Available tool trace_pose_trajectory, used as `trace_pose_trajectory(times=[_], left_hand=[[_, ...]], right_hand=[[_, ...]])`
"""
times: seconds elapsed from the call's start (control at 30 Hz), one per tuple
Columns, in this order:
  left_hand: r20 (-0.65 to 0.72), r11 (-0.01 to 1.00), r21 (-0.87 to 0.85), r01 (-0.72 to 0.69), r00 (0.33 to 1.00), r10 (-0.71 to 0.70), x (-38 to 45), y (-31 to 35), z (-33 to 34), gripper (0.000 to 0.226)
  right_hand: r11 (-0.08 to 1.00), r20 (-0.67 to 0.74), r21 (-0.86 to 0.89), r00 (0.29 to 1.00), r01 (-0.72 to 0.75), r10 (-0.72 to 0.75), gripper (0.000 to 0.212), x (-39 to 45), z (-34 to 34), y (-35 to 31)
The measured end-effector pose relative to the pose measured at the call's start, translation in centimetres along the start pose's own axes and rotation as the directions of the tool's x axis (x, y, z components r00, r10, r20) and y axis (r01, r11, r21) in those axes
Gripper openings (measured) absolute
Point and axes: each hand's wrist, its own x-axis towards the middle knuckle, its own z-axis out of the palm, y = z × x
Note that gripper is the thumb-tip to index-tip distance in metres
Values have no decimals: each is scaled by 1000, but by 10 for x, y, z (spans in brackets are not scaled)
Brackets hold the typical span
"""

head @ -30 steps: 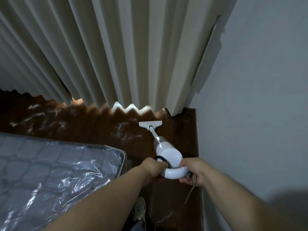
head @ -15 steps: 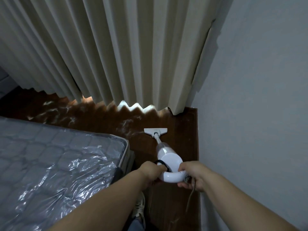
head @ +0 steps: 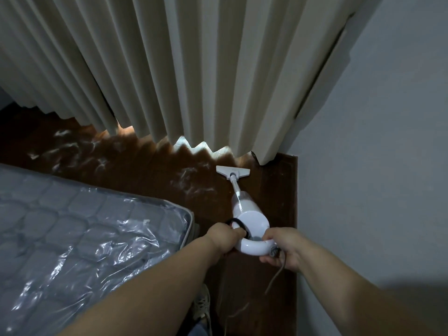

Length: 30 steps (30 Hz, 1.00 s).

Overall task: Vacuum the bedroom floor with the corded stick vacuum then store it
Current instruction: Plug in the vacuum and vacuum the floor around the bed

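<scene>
We hold the white stick vacuum (head: 251, 218) with both hands at the lower centre of the frame. Our left hand (head: 224, 238) is clenched around the left side of the looped handle (head: 253, 248), next to a black strap (head: 238, 224) that arcs over the body of the unit. Our right hand (head: 283, 248) grips the right side of the same handle, fingers curled under it, at the point where the grey cord (head: 276, 275) leaves the housing. The cord hangs down from that hand toward the bottom of the frame.

From the handle, the vacuum extends up the frame: a round white body, a clear section, then a thin tube ending in a flat white floor nozzle (head: 232, 171). The nozzle rests on the dark wooden floor (head: 150, 166), just below the hem of the curtain (head: 194, 69) and near the corner where the curtain meets the pale wall (head: 375, 141) on the right of the frame.

Pale smears or dust streaks (head: 191, 183) show on the floor to the left of the nozzle, and more lie further left. A mattress (head: 72, 234) wrapped in clear plastic film fills the lower left of the frame, its corner close to our left forearm. Daylight shows in small gaps under the curtain hem. A shoe (head: 202, 304) is visible at the bottom edge, between our forearms.
</scene>
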Motion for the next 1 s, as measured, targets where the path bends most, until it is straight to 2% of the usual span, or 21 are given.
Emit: trace_pose_trajectory(times=[0.2,0.37,0.57,0.67,0.83,1.0], left_hand=[[0,1000,-11,-3,1000,3,56,46,-37,34],[41,999,-41,18,999,-16,66,60,-30,34],[108,998,-70,11,994,-3,34,47,15,29],[121,997,-73,5,993,4,3,27,45,22],[169,1000,-4,28,985,-27,-49,-17,98,26],[217,999,-3,53,975,-51,-99,-44,138,13]], right_hand=[[1000,-16,25,1000,-14,14,29,35,18,-70],[1000,-75,14,997,18,-17,33,41,12,-77],[998,-131,-16,990,54,-55,37,18,-24,-36],[997,-141,-13,987,73,-75,38,-5,-44,2],[999,-146,-24,988,39,-43,37,-41,-79,75],[988,-164,-153,986,16,-42,33,-69,-107,117]])
